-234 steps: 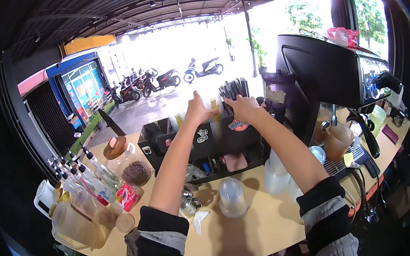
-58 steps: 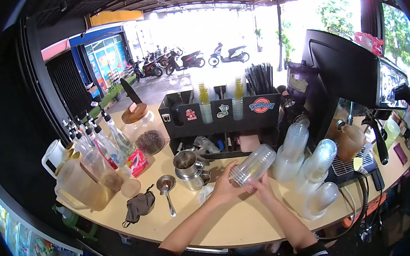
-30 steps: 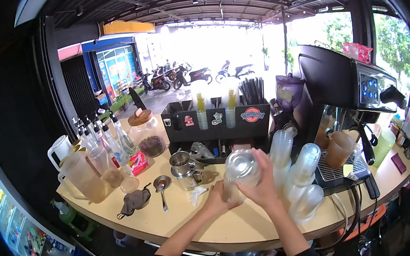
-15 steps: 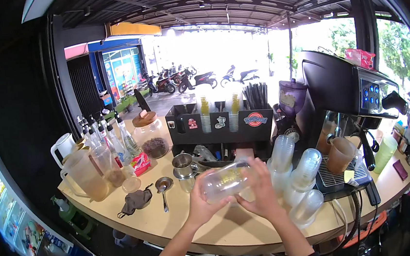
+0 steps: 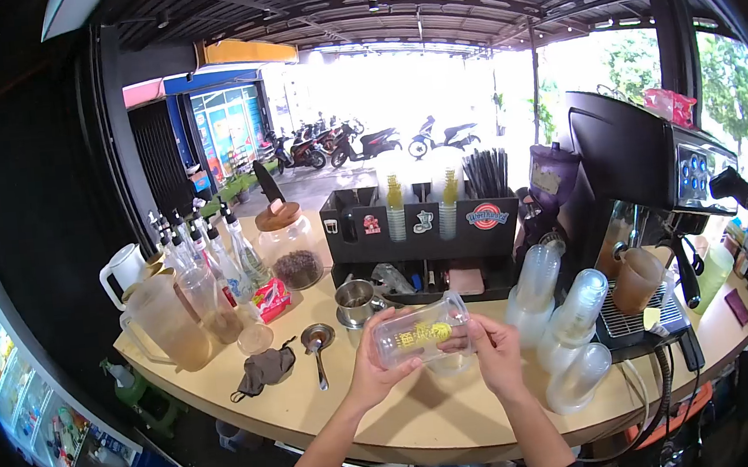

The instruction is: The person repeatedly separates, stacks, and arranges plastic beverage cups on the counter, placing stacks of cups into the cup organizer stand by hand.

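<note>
A clear plastic cup (image 5: 410, 337) with yellow print lies sideways in the air above the counter. My left hand (image 5: 372, 371) wraps round its left end. At the right end, the fingers of my right hand (image 5: 498, 354) close on the cup's side by the rim. Under the cup, a round clear object (image 5: 452, 364) partly shows; I cannot tell what it is. Behind my left hand stands a metal drip filter (image 5: 356, 297). To the right of my right hand are several upside-down stacks of clear cups (image 5: 579, 376).
A small metal dish (image 5: 317, 334) with a spoon, a dark cloth (image 5: 266, 367) and a jug (image 5: 163, 319) stand left. Behind are pump bottles (image 5: 225, 264), a lidded jar (image 5: 291, 250) and a black organiser (image 5: 420, 256). The coffee machine (image 5: 630, 158) fills the right.
The cup has turned so its yellow print faces me more clearly. My right hand has moved from over the cup's end to beside its rim. The view has shifted slightly.
</note>
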Tool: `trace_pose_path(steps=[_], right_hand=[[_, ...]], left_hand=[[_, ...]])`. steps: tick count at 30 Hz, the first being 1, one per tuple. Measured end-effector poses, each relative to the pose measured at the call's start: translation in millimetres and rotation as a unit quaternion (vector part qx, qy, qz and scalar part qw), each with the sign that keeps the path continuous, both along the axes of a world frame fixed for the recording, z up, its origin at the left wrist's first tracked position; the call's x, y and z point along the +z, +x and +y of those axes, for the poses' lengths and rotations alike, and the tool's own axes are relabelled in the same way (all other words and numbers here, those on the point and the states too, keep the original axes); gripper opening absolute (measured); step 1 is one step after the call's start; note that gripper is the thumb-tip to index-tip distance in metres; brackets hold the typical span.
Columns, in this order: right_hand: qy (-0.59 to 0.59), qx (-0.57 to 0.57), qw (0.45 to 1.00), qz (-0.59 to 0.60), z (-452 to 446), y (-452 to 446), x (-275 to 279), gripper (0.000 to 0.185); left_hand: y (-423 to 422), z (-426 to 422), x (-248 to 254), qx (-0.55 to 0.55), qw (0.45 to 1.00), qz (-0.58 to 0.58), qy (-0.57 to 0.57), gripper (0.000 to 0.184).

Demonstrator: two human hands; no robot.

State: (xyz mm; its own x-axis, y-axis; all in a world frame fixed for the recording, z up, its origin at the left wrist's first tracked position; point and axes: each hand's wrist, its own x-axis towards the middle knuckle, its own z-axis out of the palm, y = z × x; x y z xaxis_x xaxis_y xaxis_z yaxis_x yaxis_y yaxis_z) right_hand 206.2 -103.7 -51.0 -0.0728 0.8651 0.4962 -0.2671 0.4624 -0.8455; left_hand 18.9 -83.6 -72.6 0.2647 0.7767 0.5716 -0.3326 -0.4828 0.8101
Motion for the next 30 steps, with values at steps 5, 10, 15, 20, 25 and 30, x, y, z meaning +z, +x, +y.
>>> trace_pose_path(steps=[5,10,15,20,25,30], right_hand=[[0.010,-0.021,0.999,0.030,12.9,-21.1,-1.7,0.034],[0.027,-0.064,0.997,-0.023,14.2,-32.0,-9.3,0.031],[0.230,-0.321,0.881,-0.261,31.7,-8.8,-25.3,0.048],[0.073,-0.290,0.912,-0.282,71.0,-2.0,-79.0,0.089],[0.048,-0.276,0.929,-0.241,82.7,-17.2,-102.6,0.086],[0.061,-0.286,0.922,-0.253,79.8,-14.6,-103.3,0.085]], left_hand=[[-3.8,15.5,6.7,0.067,0.996,-0.055,-0.024,0.072],[-18.9,40.8,-1.6,0.108,0.978,-0.111,-0.142,0.063],[-42.5,60.3,52.2,0.183,0.975,-0.120,0.024,0.064],[-49.4,133.4,122.0,0.234,0.950,-0.058,0.196,0.073],[-45.6,217.5,186.9,0.239,0.931,0.073,0.264,0.073],[-35.7,256.1,218.3,0.196,0.936,0.186,0.227,0.074]])
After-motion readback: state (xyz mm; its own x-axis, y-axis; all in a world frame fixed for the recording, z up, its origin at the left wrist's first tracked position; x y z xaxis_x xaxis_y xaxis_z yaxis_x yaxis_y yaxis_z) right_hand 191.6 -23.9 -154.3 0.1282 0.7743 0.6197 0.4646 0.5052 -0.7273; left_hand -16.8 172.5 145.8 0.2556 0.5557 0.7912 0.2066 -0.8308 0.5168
